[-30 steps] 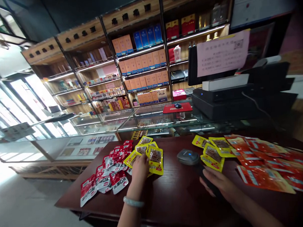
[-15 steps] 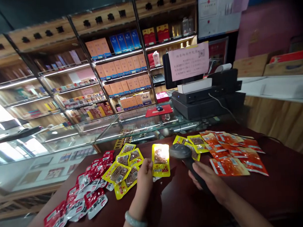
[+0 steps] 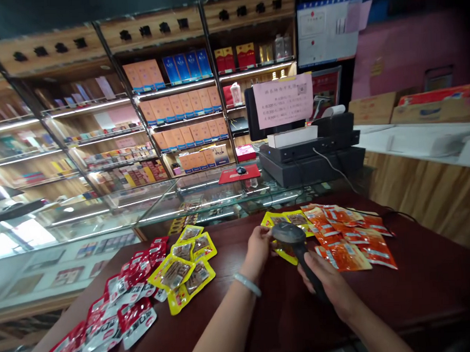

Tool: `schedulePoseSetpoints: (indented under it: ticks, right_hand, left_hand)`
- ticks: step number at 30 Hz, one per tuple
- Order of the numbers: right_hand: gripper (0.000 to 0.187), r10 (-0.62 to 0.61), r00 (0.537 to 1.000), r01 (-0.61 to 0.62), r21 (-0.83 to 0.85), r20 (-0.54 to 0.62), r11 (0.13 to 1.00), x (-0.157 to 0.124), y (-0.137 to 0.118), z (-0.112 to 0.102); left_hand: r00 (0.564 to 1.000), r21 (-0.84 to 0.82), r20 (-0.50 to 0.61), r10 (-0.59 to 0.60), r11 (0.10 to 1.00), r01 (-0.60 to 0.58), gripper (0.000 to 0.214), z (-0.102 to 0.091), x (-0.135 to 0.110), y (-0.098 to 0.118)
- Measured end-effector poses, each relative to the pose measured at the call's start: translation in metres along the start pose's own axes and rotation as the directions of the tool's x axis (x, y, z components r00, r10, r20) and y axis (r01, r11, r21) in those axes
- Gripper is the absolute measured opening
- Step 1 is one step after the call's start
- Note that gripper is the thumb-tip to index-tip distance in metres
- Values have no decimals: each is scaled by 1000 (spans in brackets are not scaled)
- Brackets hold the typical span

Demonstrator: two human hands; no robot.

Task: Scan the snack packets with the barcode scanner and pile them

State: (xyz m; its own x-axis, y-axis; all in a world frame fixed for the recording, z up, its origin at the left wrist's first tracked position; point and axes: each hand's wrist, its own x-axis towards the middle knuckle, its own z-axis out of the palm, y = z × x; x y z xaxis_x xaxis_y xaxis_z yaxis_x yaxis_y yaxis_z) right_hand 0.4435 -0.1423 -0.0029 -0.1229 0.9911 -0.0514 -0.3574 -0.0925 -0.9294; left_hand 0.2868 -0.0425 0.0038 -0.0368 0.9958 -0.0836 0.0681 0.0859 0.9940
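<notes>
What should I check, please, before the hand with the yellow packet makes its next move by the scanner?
1. Right hand grips the scanner handle: ok.
2. Left hand holds a yellow packet beside the scanner head: ok.
3. Packet barcode faces the scanner window: cannot tell, the scanner hides it.
4. Yellow pile on the right has room beside the orange packets: ok.
5. Remaining yellow packets within reach on the table: ok.
</notes>
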Motion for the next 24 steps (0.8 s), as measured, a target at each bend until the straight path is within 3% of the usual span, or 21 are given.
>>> schedulePoseSetpoints:
  ticks: [2,4,7,11,15,19,24]
  right_hand:
    - [47,17,1000,-17,-23,-14,1000,-4,-1,-3]
    - [47,40,999,-41,-55,-10,998,-7,1,-3]
    - [44,99,995,-99,-94,-1,991,-9,7,2]
    - [46,135,987,-122,-142,83,982,-10,17,19]
    - [45,171,974,-146,-161,150,976,-11,24,36]
    - [46,221,959,-192,-167,177,967,-10,28,48]
    - [48,249,953,-219,-171,175,961,-10,30,55]
  left_hand:
    - [999,103,11,49,993,-50,23,-7,-4,-1]
    - [984,290,9,177,942,-172,24,-27,-15,-1]
    - [959,607,22,281,758,-236,26,-70,-41,1]
    - [969,875,-17,248,473,-106,38,-130,-88,-3]
    - [958,962,-154,244,260,88,54,-169,-130,-23]
    - [961,971,-202,190,168,171,68,-174,-152,-40]
    - [986,967,-57,155,256,16,67,-150,-157,-34]
